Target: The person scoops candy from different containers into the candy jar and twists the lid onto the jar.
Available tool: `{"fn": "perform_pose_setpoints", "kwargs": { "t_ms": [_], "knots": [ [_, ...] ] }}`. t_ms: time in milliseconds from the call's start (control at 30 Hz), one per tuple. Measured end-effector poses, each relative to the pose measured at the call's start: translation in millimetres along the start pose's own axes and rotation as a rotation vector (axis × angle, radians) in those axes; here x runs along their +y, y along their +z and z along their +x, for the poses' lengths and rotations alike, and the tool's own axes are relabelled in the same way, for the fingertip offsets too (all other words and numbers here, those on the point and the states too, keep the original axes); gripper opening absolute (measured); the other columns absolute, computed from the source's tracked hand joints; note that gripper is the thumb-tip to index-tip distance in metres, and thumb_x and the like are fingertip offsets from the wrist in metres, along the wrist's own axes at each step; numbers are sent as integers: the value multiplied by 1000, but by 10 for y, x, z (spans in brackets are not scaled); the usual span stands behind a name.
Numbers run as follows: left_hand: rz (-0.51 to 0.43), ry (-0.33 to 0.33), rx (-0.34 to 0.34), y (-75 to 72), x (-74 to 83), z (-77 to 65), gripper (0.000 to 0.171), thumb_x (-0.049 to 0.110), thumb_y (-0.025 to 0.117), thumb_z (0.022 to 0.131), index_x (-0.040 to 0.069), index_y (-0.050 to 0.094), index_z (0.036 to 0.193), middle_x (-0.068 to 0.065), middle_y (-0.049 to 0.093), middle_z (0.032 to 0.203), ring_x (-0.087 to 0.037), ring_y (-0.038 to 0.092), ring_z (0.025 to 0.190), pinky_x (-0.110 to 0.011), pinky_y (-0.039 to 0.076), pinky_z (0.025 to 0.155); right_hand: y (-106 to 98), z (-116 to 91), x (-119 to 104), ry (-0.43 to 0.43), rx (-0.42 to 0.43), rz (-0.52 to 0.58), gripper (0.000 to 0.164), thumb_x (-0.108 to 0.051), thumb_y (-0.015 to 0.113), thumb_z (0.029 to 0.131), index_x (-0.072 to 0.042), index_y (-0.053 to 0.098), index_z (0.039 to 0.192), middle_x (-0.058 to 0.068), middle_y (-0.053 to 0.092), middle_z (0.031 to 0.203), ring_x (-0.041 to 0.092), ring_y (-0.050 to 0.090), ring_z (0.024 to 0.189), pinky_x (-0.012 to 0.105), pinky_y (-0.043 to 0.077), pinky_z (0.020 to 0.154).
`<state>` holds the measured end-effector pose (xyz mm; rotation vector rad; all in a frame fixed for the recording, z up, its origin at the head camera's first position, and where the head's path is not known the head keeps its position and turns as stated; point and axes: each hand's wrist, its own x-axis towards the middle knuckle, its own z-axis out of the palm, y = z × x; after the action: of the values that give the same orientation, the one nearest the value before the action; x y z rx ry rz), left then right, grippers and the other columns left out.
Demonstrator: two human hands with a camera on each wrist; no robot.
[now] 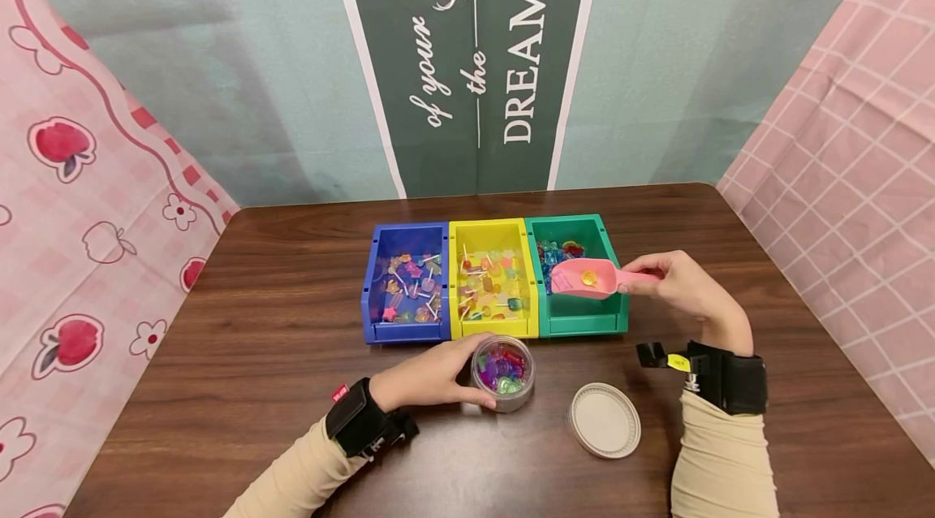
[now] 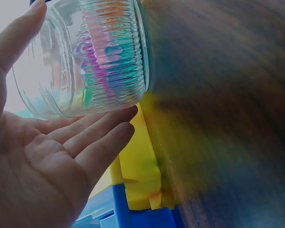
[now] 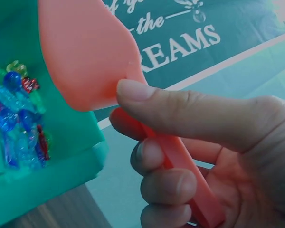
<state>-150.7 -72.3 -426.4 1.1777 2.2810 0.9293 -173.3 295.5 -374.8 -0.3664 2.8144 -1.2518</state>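
A clear ribbed jar with colourful plastic charms stands uncovered on the table. My left hand holds it from the left, thumb on the near side and fingers on the far side; in the left wrist view the fingers lie along the glass. My right hand grips the handle of a pink scoop, its fingers curled round it in the right wrist view. The scoop, with a small yellow piece in it, is over the green bin. Blue and red charms lie inside that bin.
Left of the green bin stand a yellow bin and a blue bin, side by side, both holding small charms. A round lid lies on the wooden table right of the jar. Cloths hang behind and at both sides.
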Motion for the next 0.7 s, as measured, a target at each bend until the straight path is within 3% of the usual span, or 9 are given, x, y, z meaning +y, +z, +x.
{"fn": "perform_pose_setpoints", "kwargs": {
  "t_ms": [233,433,700],
  "knots": [
    [-2,8,0,-4,-12,-2,80,52,64,80,12,33,143,-6,51,136,-11,46,123,-39,44,105,-24,-32,-155,-75,-47,3,18,-13,73,79,1,72,91,3,63,73,8,48,63,23,46,50],
    [-4,6,-1,-7,-4,-5,80,51,65,80,12,34,142,-5,51,136,-10,46,123,-39,44,105,2,-53,-312,-151,-199,61,14,-9,72,80,-1,72,91,5,67,76,9,54,64,25,54,53],
    [-18,-2,-3,1,-1,7,77,51,64,80,13,35,141,-4,52,135,-9,47,121,-38,44,105,73,-64,-510,-243,-313,70,14,-10,74,77,-3,73,89,4,66,73,7,50,59,21,48,50]
  ]
}}
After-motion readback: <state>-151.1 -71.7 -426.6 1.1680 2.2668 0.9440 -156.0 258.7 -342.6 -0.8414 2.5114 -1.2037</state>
